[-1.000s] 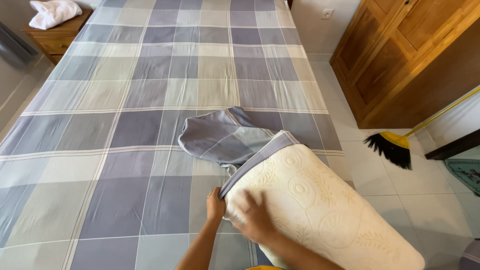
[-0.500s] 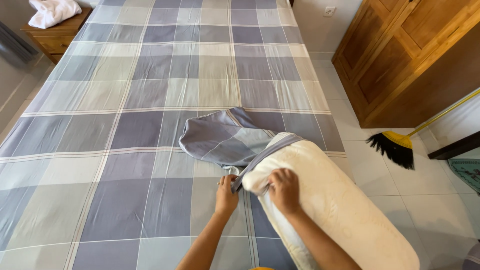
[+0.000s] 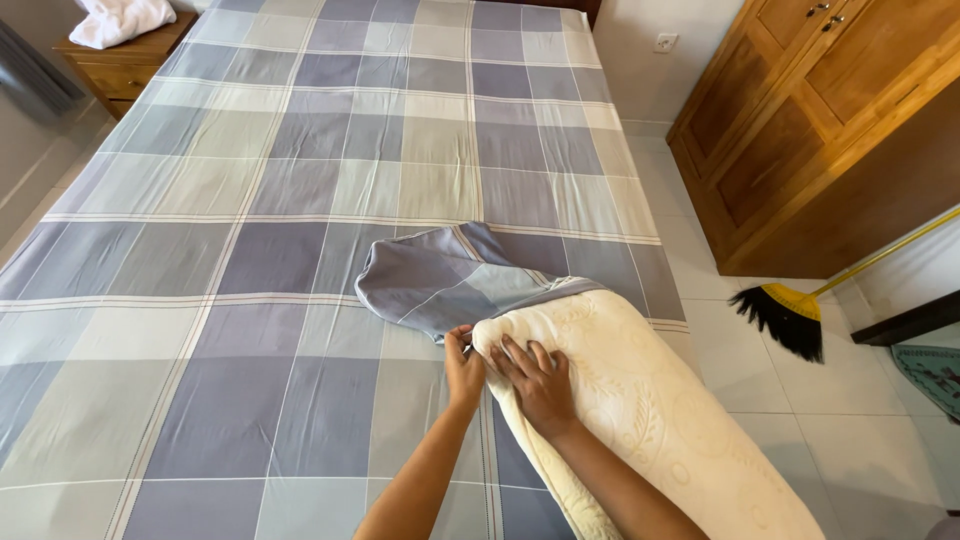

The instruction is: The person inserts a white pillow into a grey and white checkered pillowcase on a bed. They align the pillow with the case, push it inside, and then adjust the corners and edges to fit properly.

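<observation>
Head view. A long cream pillow (image 3: 640, 420) lies on the near right part of the bed (image 3: 250, 250), its upper end entering the mouth of a checked blue-grey pillowcase (image 3: 450, 275). The pillow's long axis runs from about 5 o'clock, at the bed's near right edge, to about 11 o'clock, where its covered end points toward the middle of the bed; the case lies slack and rumpled beyond it at 11 o'clock.

The left hand (image 3: 463, 368) pinches the hem of the case at the pillow's corner, fingers drawn together. The right hand (image 3: 540, 385) lies flat, fingers spread, pressing on the pillow's end just beside the left hand.

Judged from its sag and quilted surface, the pillow is light, soft and compressible, not fragile; it is best gripped at a corner or squeezed across its end. The case is thin, limp cloth, best taken by its open hem.

A broom (image 3: 790, 315) lies on the floor at 3 o'clock, near a wooden wardrobe (image 3: 800, 130).
</observation>
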